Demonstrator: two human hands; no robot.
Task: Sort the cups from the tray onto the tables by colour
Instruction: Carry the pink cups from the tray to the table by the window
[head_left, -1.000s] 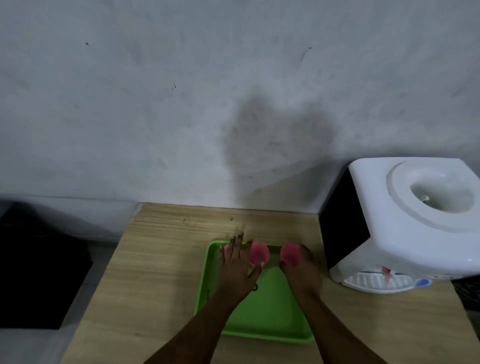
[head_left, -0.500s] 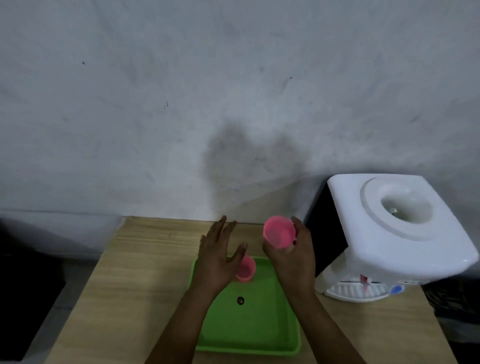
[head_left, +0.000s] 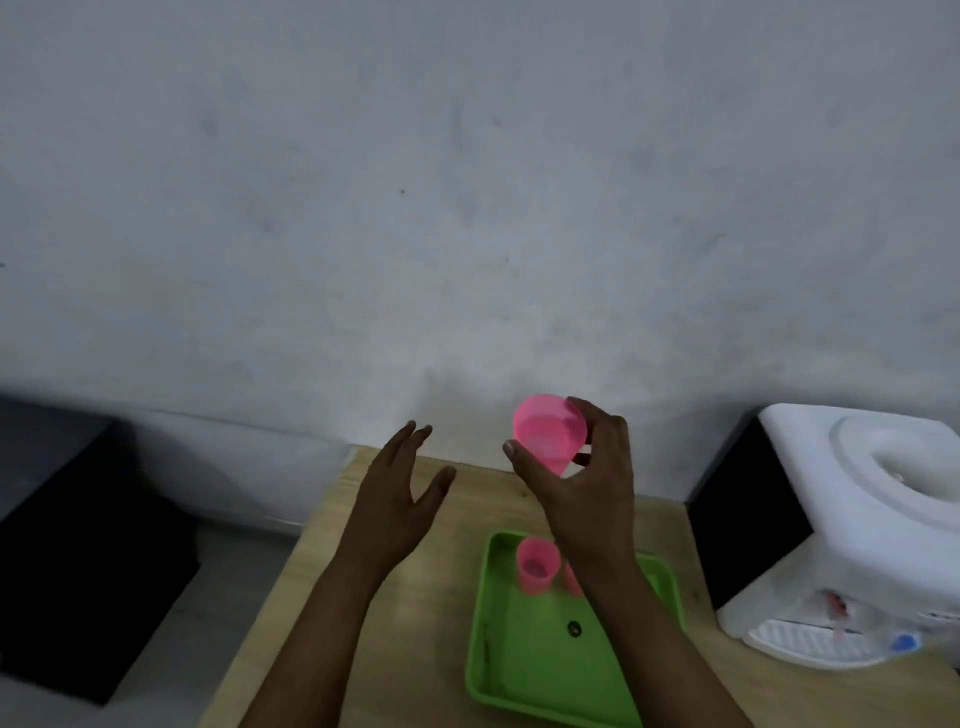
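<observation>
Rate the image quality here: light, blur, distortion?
Head view: dim, flat light; motion blur softens the pink cup gripped by the right hand, the open left hand and the green tray; wide-angle bending tilts the water dispenser.

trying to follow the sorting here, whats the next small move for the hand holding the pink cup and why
Probably carry the pink cup leftward and set it down on a table: the right hand holds it in the air above the wooden table, clear of the green tray, and the left hand is open and empty.
</observation>
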